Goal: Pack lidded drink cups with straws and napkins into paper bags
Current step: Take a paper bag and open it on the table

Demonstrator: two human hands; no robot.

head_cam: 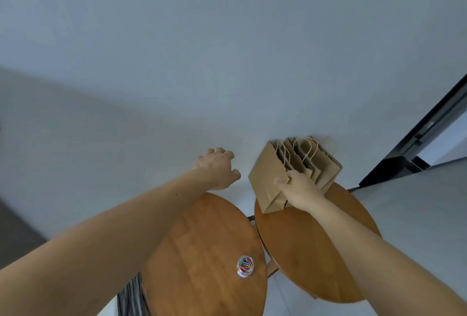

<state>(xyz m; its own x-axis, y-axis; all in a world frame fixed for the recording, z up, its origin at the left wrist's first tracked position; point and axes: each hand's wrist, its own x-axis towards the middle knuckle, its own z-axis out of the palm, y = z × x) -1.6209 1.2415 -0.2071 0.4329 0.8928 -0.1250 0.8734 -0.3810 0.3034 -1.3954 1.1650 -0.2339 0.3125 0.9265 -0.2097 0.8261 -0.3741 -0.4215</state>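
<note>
At the near left a strip of striped cloth (131, 298) shows beside the near edge of the left desk (202, 252), a round wooden top. Over that desk a bare forearm reaches out to the left grip (217, 167), which hangs beyond the desk's far edge in front of the pale wall (227, 37). This grip is clenched: the fingers are curled under, the thumb juts to the right, and nothing is in it.

Near the right edge of the left desk stands a small clear jar of coloured paper clips (245, 266), upright and well apart from both grips.

Just beside it is the right desk (303, 252), a second round wooden top, their edges almost meeting. At its far edge is a bundle of brown paper bags (267, 179), folded flat, packed side by side and tilted, with their twisted cord handles pointing up toward the wall. The right grip (300, 189) is grasping the bags, thumb on the front bag and fingers curled in among the others. Whether the bundle's bottom rests on the desk or is lifted just off it cannot be told.

At the far right a dark door frame (429, 136) runs down to the floor.
</note>
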